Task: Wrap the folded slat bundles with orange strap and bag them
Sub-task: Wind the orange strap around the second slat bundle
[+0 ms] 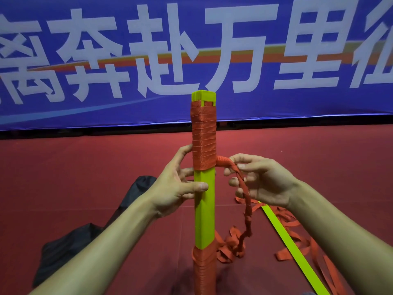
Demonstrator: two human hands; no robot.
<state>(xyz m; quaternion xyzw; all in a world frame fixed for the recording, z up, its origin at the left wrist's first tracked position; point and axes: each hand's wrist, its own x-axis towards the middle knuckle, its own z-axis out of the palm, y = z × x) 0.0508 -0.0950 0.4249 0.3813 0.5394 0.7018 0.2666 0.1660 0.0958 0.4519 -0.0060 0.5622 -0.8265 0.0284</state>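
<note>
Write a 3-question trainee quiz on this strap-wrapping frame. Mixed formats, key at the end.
1. True or false: the left hand grips the upright slat bundle on its bare green middle.
2. Multiple choice: the right hand pinches A) a pair of scissors, B) the loose twisted end of the orange strap, C) a roll of tape.
3. Fill in: the black bag lies on the floor to the bundle's ___ in the picture.

Key: 1 true; 2 B; 3 left.
</note>
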